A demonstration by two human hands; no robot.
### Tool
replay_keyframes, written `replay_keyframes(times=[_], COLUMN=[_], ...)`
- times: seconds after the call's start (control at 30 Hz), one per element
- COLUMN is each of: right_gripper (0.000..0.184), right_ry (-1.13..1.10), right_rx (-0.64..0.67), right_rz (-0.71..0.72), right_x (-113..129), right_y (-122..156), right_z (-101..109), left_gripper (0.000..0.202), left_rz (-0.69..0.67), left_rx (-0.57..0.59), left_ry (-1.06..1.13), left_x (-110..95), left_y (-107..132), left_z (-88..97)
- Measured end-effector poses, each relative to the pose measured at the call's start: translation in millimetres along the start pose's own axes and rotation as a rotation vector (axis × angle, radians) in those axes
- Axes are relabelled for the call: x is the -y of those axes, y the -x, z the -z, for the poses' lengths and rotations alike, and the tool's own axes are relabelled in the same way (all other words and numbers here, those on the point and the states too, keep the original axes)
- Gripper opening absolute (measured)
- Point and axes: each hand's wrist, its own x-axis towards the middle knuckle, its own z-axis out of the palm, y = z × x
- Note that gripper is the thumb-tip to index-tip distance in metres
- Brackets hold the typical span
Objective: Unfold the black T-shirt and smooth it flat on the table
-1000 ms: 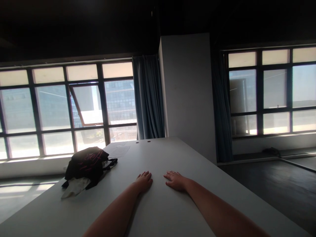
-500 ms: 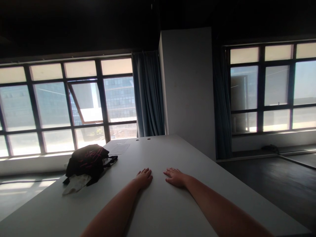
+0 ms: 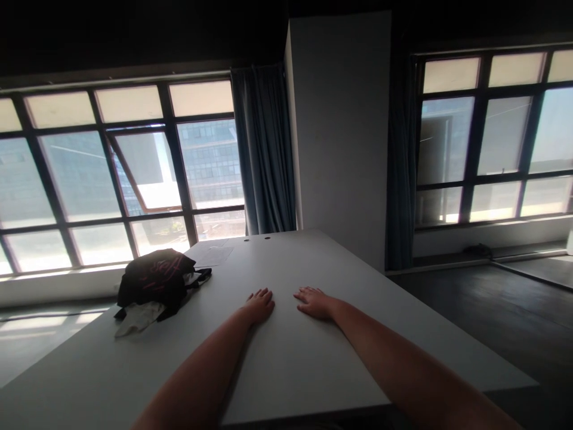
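My left hand point(image 3: 259, 306) lies palm down on the white table point(image 3: 286, 370), its fingers stretched out and nothing in it. A short way to its right, my right hand point(image 3: 314, 302) rests flat on the same surface, fingers extended and also holding nothing. The two hands are apart, with bare tabletop between them. Left of my left hand sits a crumpled heap of black cloth point(image 3: 154, 279) with reddish lettering. A piece of white cloth point(image 3: 139, 318) sticks out from under it.
Behind the black cloth lies a thin, pale sheet point(image 3: 215, 255). Two small dark round spots point(image 3: 267, 238) mark the table's far end. Beyond stand a grey pillar point(image 3: 342, 143) and blue curtains point(image 3: 264, 155). One window pane point(image 3: 147, 170) is tilted open at left.
The view has tipped downward, so the room sits higher in the picture and the table's near edge now shows. Both hands stay flat in the same place on the table.
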Motion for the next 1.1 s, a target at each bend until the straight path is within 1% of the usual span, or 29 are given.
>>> replay_keyframes(times=[0.47,0.8,0.97,1.1], right_gripper=[0.075,0.075,0.075,0.075], right_ry=[0.003,0.022,0.017,0.012], right_rx=[0.010,0.010,0.009,0.009], right_rz=[-0.001,-0.001,-0.001,-0.006], right_x=[1,-2,-2,-1], right_y=[-1,-3,-3,-3], right_z=[1,-1,-1,0], left_gripper=[0.064,0.066,0.066,0.065], left_rz=[-0.003,-0.014,-0.016,-0.002], left_rx=[0.009,-0.010,-0.013,0.006], left_ry=[-0.012,-0.003,-0.002,-0.007], left_x=[-1,7,7,5], left_y=[2,-7,-6,-5], left_z=[3.0,-6.7,-6.1,-4.0])
